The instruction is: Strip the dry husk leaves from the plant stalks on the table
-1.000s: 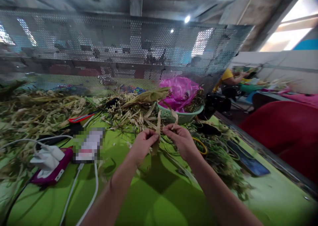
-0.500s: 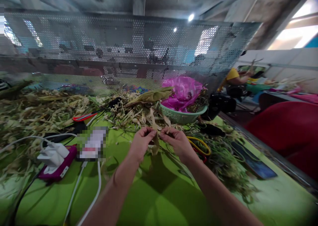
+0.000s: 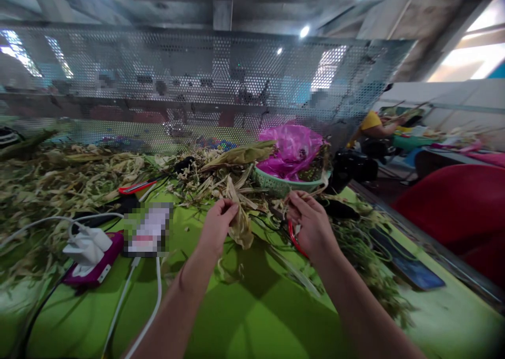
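Observation:
My left hand (image 3: 216,226) pinches a dry, pale tan corn husk (image 3: 240,227) between thumb and fingers, above the green table. The husk hangs down with its lower end loose. Apart from it, to the right, my right hand (image 3: 312,223) is closed with its fingertips together on a thin dry husk strip (image 3: 319,190) that trails toward the basket. A red loop (image 3: 292,234) lies beside and partly behind this hand. Just beyond stands a light green basket (image 3: 276,184) with a pink plastic bag (image 3: 292,146) in it.
Loose dry husks (image 3: 98,170) cover the table's left and back. A red cutter (image 3: 138,186), a phone (image 3: 152,230) with white cables and a purple power strip (image 3: 94,259) lie left. Green fibres (image 3: 363,264) and a dark phone (image 3: 410,259) lie right. A perforated metal screen (image 3: 189,85) stands behind.
My hands, close together on the husk before, have moved apart. The right hand went right with a thin strip; the left stays nearly in place with the husk.

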Available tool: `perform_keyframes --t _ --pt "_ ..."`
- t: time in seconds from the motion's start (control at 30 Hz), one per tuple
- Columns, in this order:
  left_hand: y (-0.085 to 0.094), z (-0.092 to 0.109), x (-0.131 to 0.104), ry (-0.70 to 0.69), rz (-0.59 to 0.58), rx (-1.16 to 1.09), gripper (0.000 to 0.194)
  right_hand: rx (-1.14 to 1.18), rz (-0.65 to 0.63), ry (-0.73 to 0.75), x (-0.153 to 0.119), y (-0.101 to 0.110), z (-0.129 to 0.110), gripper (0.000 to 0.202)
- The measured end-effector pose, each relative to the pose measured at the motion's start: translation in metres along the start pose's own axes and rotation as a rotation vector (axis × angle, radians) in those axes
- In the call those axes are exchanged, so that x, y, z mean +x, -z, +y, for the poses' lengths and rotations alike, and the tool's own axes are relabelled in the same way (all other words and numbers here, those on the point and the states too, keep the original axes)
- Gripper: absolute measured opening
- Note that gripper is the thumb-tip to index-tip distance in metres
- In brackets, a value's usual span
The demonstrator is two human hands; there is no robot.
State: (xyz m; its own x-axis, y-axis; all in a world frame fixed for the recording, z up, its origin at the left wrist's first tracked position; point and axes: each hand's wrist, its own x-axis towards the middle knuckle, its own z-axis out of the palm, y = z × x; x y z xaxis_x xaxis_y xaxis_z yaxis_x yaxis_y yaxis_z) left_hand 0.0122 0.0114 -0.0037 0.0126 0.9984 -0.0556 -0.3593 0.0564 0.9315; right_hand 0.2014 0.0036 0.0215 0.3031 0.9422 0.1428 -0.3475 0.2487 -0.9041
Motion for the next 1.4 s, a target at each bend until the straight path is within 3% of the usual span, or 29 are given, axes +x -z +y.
perform_keyframes --t 0.23,0.47,0.7,0.93,1.03,1.1,1.23,1.33,1.4 --pt "-0.008 -0.007 -0.006 0.014 -0.253 0.03 0.026 -0.257 -0.269 -0.129 -0.013 -0.013 0.009 0.033" --pt "-0.004 0.003 -0.008 0.066 -0.181 0.008 0.015 -0.307 -0.38 -0.102 -0.015 -0.01 0.008 0.032" --pt "-0.007 -0.006 -0.009 0.117 -0.232 -0.096 0.012 -0.132 -0.479 -0.182 -0.021 -0.017 0.008 0.035" --pt "-0.02 -0.006 -0.02 0.127 -0.331 0.039 0.03 -0.182 -0.467 -0.242 -0.028 -0.022 0.013 0.042" --pt "-0.017 -0.004 -0.018 0.133 -0.272 0.037 0.03 -0.282 -0.446 -0.141 -0.025 -0.02 0.013 0.039" --pt "-0.009 0.001 -0.012 0.118 -0.17 -0.01 0.029 -0.407 -0.37 -0.048 -0.016 -0.011 0.012 0.041" --pt "0.016 0.016 0.003 -0.044 0.092 -0.193 0.025 -0.832 -0.149 0.205 0.011 0.014 0.007 0.04" --pt "0.027 0.024 0.009 -0.064 0.162 -0.243 0.024 -1.202 0.042 0.479 0.019 0.022 0.0 0.06" --pt "0.027 0.026 0.008 -0.055 0.166 -0.23 0.023 -1.283 0.126 0.615 0.015 0.017 -0.007 0.072"
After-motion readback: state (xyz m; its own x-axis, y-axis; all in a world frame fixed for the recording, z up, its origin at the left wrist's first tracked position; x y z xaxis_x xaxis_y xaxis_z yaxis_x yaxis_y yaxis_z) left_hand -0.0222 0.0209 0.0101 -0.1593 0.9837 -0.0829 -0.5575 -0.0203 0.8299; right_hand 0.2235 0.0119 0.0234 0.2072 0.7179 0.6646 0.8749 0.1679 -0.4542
